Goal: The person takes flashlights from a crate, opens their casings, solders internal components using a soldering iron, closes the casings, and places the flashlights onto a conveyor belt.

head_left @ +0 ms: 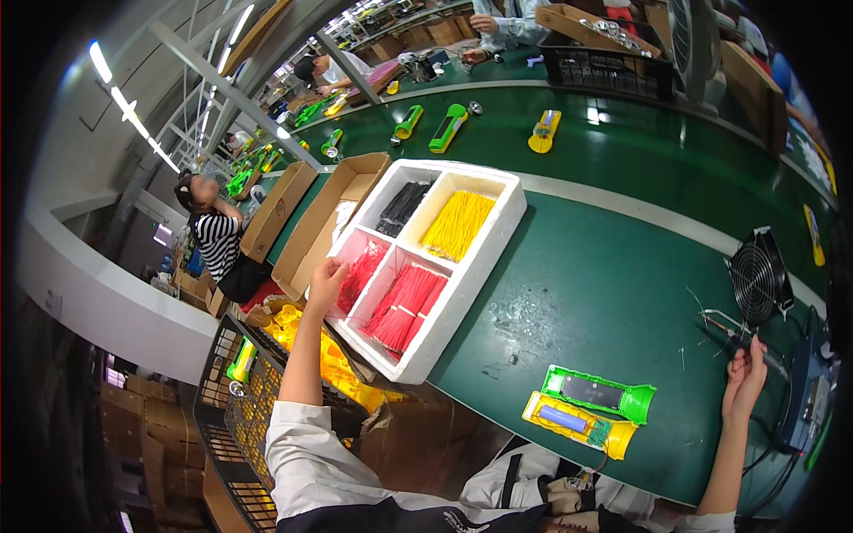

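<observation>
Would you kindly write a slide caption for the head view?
Left hand at foam box of wires, right hand near black fan, opened flashlight on bench.

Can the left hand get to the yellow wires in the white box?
Probably yes. The left hand is at the left side of the white box, and no lid covers it. The yellow wires lie uncovered in a far compartment, so it would just need to pass over the dividers.

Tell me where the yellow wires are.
In the head view, the yellow wires lie just above centre, in the far-right compartment of the white foam box, right of the black wires and beyond the tied red bundle.
</observation>
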A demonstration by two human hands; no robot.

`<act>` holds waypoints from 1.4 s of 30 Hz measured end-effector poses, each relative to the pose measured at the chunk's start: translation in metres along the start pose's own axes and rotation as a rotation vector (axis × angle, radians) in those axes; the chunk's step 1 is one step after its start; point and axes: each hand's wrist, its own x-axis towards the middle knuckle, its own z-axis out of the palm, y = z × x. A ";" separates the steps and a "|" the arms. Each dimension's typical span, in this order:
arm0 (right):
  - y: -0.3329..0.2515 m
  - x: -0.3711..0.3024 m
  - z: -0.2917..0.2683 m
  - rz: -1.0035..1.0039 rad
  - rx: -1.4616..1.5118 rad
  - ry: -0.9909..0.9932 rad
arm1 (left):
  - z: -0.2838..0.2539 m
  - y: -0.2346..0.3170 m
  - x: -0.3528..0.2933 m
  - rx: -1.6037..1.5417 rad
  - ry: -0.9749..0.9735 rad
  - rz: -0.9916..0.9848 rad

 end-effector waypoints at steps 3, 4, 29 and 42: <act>0.001 0.000 -0.002 0.008 -0.015 0.006 | 0.001 0.004 -0.006 0.048 0.036 0.013; 0.000 -0.001 -0.002 -0.006 -0.022 -0.008 | 0.007 0.012 -0.007 0.336 -0.012 0.063; -0.003 -0.003 -0.001 -0.034 -0.050 -0.032 | 0.003 0.055 -0.025 0.647 0.076 0.148; -0.009 -0.016 0.020 0.028 -0.052 -0.095 | 0.049 0.227 -0.085 0.460 0.084 0.617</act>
